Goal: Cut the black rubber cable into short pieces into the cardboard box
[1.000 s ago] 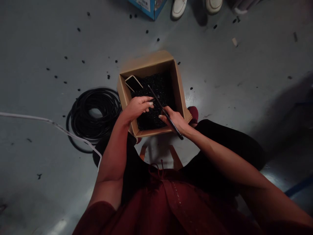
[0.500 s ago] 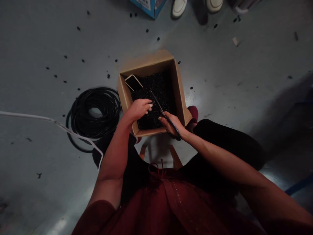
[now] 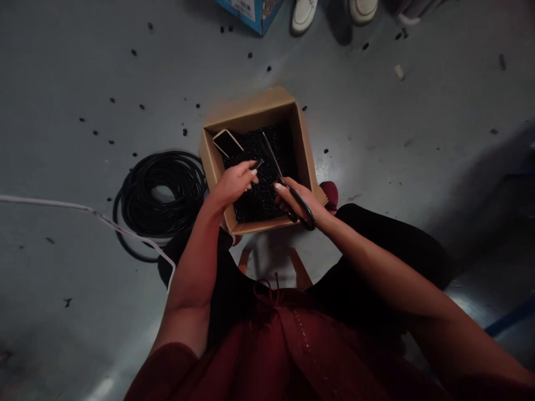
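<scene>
Over the left half of an open cardboard box, my left hand pinches a small black ribbed piece between thumb and fingers. My right hand, above the box's near right side, is closed round the black handles of a pair of scissors. The blades point up and away, to the right of the small piece and apart from it. Many small black pieces fill the box below both hands. A dark rectangular object with a pale rim, perhaps a phone, leans in the far left corner.
A coil of black tubing lies on the floor left of the box. A white cable crosses to my left leg. Small black bits dot the floor. Beyond are a blue box and another person's white shoes.
The scissors have swung more upright, and their handles have spread. My left hand has shifted slightly left and away from me, showing more of the black piece.
</scene>
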A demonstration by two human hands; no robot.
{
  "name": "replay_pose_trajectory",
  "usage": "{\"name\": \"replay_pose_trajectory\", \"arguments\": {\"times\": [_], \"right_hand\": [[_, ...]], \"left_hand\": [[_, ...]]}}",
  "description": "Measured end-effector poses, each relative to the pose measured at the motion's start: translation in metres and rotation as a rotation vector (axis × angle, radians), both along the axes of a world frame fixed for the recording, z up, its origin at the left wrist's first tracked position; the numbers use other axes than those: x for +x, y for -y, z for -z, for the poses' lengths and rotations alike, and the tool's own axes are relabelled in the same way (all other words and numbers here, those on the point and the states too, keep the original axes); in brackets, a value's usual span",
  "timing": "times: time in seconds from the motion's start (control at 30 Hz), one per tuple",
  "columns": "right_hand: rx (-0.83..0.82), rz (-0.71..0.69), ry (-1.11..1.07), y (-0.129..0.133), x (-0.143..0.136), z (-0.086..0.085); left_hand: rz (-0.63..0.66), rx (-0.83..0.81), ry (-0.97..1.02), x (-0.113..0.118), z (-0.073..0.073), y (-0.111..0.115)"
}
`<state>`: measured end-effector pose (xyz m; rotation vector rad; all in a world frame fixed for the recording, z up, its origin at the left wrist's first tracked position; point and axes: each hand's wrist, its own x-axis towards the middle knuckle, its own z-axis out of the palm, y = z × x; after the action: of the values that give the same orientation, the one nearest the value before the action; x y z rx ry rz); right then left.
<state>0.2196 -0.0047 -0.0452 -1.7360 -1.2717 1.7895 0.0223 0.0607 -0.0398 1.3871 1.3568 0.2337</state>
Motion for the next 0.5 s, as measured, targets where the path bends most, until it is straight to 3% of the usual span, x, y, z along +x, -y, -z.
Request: {"name": "replay_pose_trajectory", "arguments": {"times": [0.17,0.5], "right_hand": [[0.090,-0.052,0.159,-0.006,0.008,-0.006],[0.171,-0.216,0.343,-0.008,0.012,-0.013]], "left_hand": [[-0.089,-0.051,0.039,0.000,-0.003,0.000],[-0.160,0.017,0.070,-0.001,-0.001,-0.001]]}}
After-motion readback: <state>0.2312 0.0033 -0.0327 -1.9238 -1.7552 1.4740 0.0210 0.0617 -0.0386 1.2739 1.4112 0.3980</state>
